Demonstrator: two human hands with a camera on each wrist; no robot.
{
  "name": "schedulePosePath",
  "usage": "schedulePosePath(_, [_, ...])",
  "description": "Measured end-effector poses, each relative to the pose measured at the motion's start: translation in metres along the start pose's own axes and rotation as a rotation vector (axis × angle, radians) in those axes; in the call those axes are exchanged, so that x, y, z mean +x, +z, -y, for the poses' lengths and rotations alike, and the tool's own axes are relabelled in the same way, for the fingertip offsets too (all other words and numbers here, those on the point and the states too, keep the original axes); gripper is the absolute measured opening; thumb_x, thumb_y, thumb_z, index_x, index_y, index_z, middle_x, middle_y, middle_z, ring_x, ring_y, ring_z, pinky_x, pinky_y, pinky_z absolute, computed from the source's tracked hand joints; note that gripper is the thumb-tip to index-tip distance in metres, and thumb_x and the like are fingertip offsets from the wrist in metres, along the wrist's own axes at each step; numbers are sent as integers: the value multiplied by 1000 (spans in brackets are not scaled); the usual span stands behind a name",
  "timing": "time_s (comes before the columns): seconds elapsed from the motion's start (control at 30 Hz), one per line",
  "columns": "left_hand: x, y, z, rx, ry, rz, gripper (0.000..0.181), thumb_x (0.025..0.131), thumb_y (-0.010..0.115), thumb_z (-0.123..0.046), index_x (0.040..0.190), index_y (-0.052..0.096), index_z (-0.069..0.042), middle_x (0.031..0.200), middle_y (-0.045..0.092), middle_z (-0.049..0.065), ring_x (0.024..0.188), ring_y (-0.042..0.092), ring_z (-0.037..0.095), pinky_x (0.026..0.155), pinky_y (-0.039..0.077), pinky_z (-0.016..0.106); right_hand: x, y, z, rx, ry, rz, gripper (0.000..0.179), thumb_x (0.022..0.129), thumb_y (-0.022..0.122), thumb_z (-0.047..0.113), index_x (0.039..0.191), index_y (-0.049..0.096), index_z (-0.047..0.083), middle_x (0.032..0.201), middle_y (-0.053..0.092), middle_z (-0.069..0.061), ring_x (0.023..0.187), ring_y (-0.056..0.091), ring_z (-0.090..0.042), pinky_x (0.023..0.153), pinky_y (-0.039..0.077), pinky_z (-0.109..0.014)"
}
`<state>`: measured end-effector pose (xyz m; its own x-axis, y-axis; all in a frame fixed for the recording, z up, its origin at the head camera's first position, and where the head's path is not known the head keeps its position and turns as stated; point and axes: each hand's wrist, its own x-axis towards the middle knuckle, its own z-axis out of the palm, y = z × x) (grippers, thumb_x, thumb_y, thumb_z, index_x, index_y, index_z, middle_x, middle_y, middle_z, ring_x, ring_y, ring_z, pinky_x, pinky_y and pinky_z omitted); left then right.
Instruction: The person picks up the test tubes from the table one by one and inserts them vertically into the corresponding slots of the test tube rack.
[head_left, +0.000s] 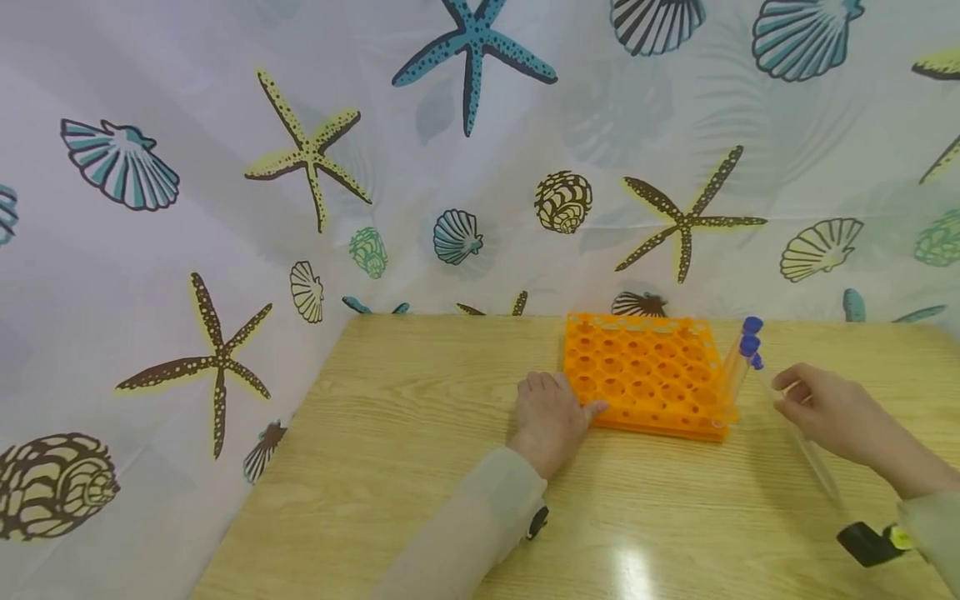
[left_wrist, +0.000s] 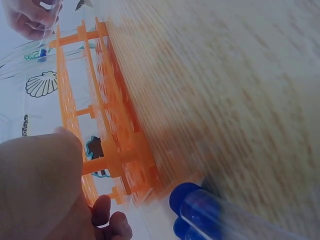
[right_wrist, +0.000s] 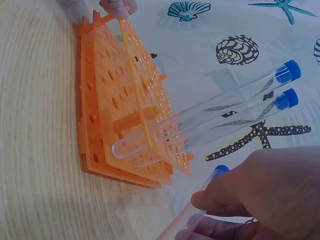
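Note:
An orange test tube rack [head_left: 637, 375] stands on the table against the patterned cloth. My left hand [head_left: 551, 417] holds its left end, the thumb along the front edge and the fingers at the side. Two clear test tubes [right_wrist: 210, 110] with blue caps stand tilted in holes at the rack's right end. Just right of the rack, my right hand [head_left: 832, 412] pinches another clear test tube [right_wrist: 182, 220] near its blue cap [right_wrist: 220, 170]. That tube slants, its lower end toward me, apart from the rack. Most of the rack's other holes show no tubes.
In the left wrist view, blue-capped tubes [left_wrist: 195, 210] lie on the table close to the left wrist. The wooden table [head_left: 420, 400] ends at a hanging cloth [head_left: 420, 167] printed with shells and starfish, behind and at left. A black wrist device [head_left: 870, 542] sits by the right sleeve.

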<state>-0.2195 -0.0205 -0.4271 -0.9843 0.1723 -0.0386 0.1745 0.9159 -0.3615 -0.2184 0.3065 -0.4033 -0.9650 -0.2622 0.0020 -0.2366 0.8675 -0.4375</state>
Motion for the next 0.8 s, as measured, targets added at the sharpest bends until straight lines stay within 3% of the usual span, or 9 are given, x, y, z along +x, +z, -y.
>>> schedulePosePath(0.2, [0,0,-1,-12,-10,-24,72,94,11,-74,85,45,-12,77,42,-2,72,40,15,66,30,27,8,-3,6,11,-15,-32,29,98,57,9,116,54,-13,98,64,-32,83,65,-41,66,55,-47])
schedulePosePath(0.47, [0,0,0,-31,-25,-18,73,94,12,-75,87,46,-11,78,43,-1,73,40,16,67,30,27,16,-3,13,14,-43,-85,27,98,56,6,117,53,-13,102,63,-36,88,64,-49,72,54,-56])
schedulePosePath(0.73, [1,1,-1,-14,-16,10,73,93,9,-75,88,45,-12,79,44,-2,75,41,16,67,31,27,27,-1,18,21,-81,-225,26,97,55,2,118,50,-14,101,62,-36,86,63,-48,72,52,-58])
schedulePosePath(0.8, [1,0,-1,-21,-22,7,73,93,10,-75,88,46,-12,79,45,-1,75,42,16,68,31,27,30,-2,21,31,-88,-254,25,96,54,0,117,50,-14,101,61,-36,83,63,-44,68,54,-52])
